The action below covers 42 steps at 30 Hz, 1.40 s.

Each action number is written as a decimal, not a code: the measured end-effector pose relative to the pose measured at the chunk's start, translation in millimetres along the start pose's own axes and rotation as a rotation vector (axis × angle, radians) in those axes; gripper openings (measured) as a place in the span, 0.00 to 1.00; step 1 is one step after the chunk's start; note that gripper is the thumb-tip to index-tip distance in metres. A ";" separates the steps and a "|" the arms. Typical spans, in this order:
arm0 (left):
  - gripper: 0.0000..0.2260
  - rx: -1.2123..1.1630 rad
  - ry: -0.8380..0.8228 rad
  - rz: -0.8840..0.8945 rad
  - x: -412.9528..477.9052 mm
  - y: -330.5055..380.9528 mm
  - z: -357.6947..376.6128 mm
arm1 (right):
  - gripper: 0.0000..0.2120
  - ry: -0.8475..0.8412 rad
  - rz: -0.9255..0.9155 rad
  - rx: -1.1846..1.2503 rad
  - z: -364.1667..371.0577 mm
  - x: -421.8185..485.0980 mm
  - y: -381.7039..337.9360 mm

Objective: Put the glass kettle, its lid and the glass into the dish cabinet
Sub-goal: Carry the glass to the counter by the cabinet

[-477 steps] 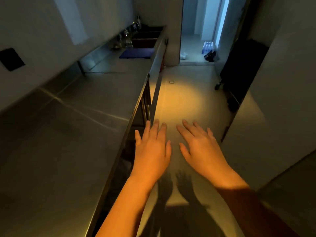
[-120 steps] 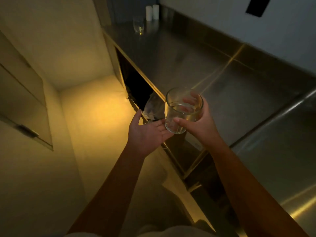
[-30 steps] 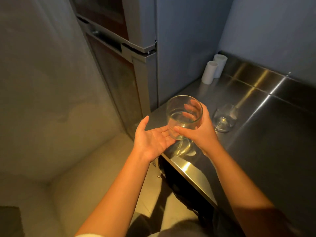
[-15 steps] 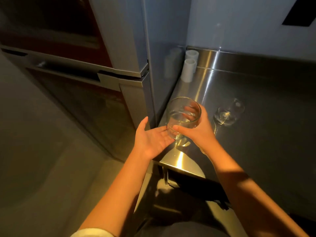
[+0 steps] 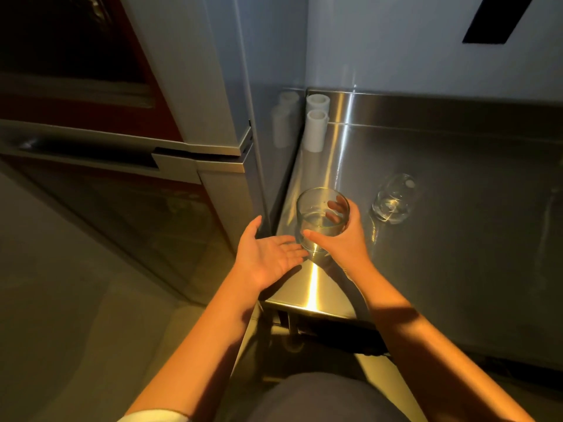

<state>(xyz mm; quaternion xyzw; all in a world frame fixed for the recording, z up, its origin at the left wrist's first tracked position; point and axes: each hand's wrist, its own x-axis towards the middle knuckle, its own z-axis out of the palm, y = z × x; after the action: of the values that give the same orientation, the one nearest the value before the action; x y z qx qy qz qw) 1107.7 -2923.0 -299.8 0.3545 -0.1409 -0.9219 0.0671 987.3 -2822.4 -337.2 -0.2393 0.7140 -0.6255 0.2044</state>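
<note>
Steel counter (image 5: 457, 239) under dim warm light, tall grey cabinet (image 5: 195, 86) flush at left end. Nearest: left hand (image 5: 268, 257) palm up, fingers (image 5: 289, 248) spread, gripping nothing, tips just under base of glass kettle (image 5: 321, 222). Right hand (image 5: 341, 239) wrapped round kettle wall, thumb on near side, fingers (image 5: 336, 208) visible through far side; kettle upright, above counter's near left corner. Beyond, right of fingers: second clear glass (image 5: 393, 199) resting on counter. Farthest: two white cylinders (image 5: 316, 126) against back corner.
</note>
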 end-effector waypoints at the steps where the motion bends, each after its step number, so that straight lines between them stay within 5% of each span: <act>1: 0.39 0.001 0.001 0.001 2.5 0.7 0.5 | 0.44 0.010 -0.002 -0.001 0.5 1.2 3.1; 10: 0.40 0.019 -0.096 -0.026 22.6 8.2 -4.6 | 0.43 0.067 0.015 -0.001 2.4 19.2 9.9; 42: 0.33 0.099 -0.010 0.030 27.7 0.3 7.9 | 0.45 -0.026 -0.015 -0.009 -1.3 20.5 16.2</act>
<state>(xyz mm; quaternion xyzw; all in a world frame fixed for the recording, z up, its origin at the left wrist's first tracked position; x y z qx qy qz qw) 1082.0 -2927.8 -311.7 0.3505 -0.1920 -0.9145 0.0627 968.7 -2832.0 -352.9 -0.2536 0.7124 -0.6204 0.2079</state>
